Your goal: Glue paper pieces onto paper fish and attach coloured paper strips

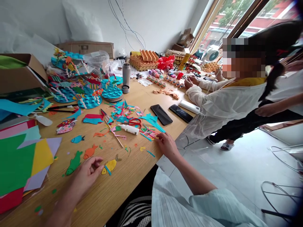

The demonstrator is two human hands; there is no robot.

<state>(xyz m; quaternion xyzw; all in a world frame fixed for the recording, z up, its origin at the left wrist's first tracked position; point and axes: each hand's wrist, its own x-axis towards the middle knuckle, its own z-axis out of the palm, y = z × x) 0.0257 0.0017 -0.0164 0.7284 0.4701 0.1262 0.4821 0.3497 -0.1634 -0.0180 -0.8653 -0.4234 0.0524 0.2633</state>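
Observation:
My left hand point(86, 175) rests on the wooden table point(118, 192) with fingers loosely curled, its fingertips beside a yellow paper fish point(110, 165). A green paper fish point(74, 163) and an orange one point(90, 152) lie just beyond it. My right hand point(165, 143) reaches to the table's right edge, fingertips touching a heap of coloured paper scraps point(148, 134). Whether it grips a scrap is hidden. A white glue bottle point(129, 128) and red scissors point(134, 121) lie just left of that hand.
Coloured paper sheets point(21, 157) lie at the near left. Blue paper craft discs point(90, 101) and a steel flask point(126, 74) stand farther back. Two phones point(161, 114) and a white power bank point(189, 106) lie by a seated person in white point(224, 104). Egg trays point(148, 56) sit at the far end.

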